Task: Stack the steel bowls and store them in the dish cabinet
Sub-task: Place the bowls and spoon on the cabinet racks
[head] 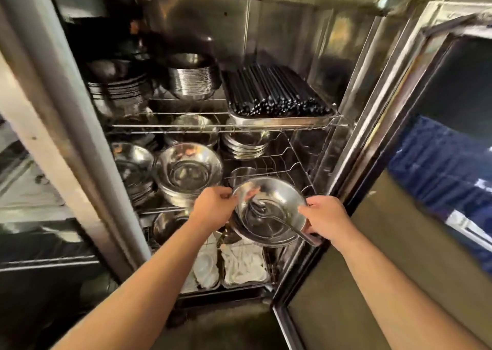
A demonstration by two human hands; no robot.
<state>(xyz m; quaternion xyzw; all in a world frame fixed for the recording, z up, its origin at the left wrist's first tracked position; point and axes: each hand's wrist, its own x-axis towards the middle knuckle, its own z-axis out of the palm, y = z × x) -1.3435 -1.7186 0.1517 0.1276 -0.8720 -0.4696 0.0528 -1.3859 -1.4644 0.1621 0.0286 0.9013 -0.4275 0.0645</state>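
Observation:
A stack of steel bowls (269,211) hangs in front of the dish cabinet's middle wire shelf (290,163), at its right end. My left hand (214,207) grips the stack's left rim and my right hand (326,219) grips its right rim. The top bowl is tilted slightly toward me. More stacked steel bowls (189,172) stand on the same shelf to the left, with another stack (131,167) beside them and a third (245,143) behind.
The upper shelf carries a tray of black chopsticks (277,91) and stacks of steel dishes (190,79). Trays with white cloths (243,265) lie on the bottom shelf. The open cabinet door (399,190) stands at the right, close to my right forearm.

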